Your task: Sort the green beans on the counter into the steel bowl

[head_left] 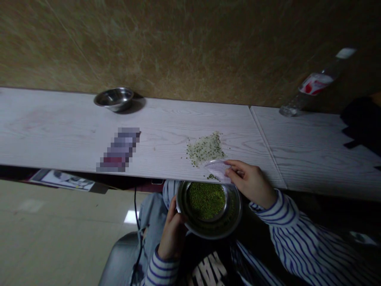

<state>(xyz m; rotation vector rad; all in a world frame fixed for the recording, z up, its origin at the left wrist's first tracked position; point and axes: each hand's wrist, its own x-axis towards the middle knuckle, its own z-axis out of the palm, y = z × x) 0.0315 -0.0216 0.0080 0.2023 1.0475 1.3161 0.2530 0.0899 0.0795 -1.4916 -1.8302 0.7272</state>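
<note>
My left hand [173, 232] grips the left rim of a steel bowl [235, 214], held just below the table's front edge. Green beans [208, 200], which look like mung beans, cover the bowl's bottom. Between the thumb and fingers of my right hand [251, 180] is a clear plastic lid [219, 169], tilted low over the tabletop near the edge. Just beyond the lid lies a spread pile of white rice mixed with green beans [206, 149]. A few loose green beans [212, 176] sit between the lid and the edge, above the bowl.
A smaller steel bowl [116, 104] stands at the back left of the white wooden table [160, 131], by the wall. A blurred-out flat item [120, 149] lies left of the pile. At the back right stands a plastic bottle [315, 83], with a dark object [364, 119] beside it.
</note>
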